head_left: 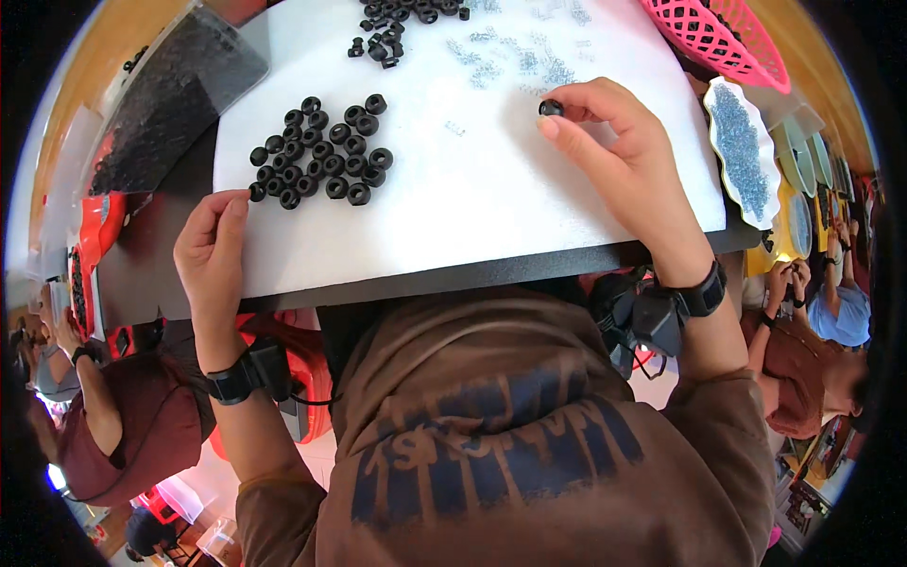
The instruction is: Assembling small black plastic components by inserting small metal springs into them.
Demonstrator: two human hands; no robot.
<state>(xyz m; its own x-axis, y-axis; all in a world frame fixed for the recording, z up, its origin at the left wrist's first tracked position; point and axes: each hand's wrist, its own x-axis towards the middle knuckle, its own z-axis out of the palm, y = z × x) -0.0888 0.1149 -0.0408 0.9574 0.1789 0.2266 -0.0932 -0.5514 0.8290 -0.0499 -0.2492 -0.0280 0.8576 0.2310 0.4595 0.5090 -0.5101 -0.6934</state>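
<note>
Between the thumb and index finger of my right hand (624,156) is a round black piece (551,108) with a hollow in it, held just above the white sheet. My left hand (215,241) is at the sheet's left edge, thumb and index finger closed on another black round piece (257,192) beside a loose cluster of black round pieces (322,149). At the far side lie more black pieces (383,42), some joined or touching. Small clear bluish pieces (529,61) are scattered right of them, with a few (455,128) lying apart nearer the middle.
The white sheet (435,217) covers most of the dark table. A clear bin of black pieces (179,104) stands at left, near a red tray (99,231). At right are a pink basket (727,42) and a scalloped dish (715,142) of clear pieces. Other people (817,369) work on both sides.
</note>
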